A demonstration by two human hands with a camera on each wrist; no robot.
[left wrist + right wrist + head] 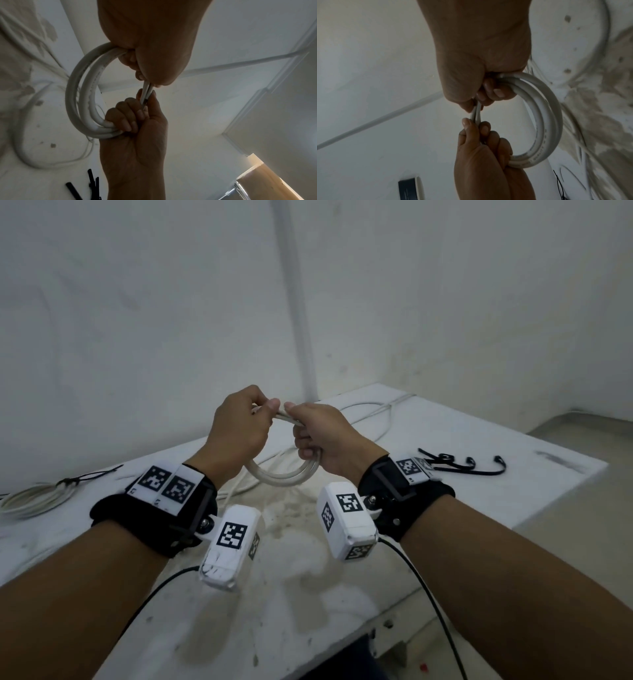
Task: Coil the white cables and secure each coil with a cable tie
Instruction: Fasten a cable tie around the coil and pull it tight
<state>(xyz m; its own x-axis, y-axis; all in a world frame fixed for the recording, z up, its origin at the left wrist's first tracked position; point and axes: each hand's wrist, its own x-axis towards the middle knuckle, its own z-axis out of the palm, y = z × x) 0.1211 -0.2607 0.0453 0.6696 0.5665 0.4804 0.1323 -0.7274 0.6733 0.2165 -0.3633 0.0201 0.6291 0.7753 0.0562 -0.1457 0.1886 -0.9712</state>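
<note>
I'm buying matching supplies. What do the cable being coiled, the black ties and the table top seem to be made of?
White cable: likely a smooth, faintly glossy plastic jacket; it bends into round loops and bears printed lettering. Black cable ties: probably matte plastic; thin, curled strips. Table: a hard white-coated surface, worn to beige in patches; what lies beneath cannot be told.

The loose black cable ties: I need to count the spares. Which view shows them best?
The head view: the loose black cable ties lie spread out on the white table. The left wrist view catches only some ends; the right wrist view shows none clearly.
</note>
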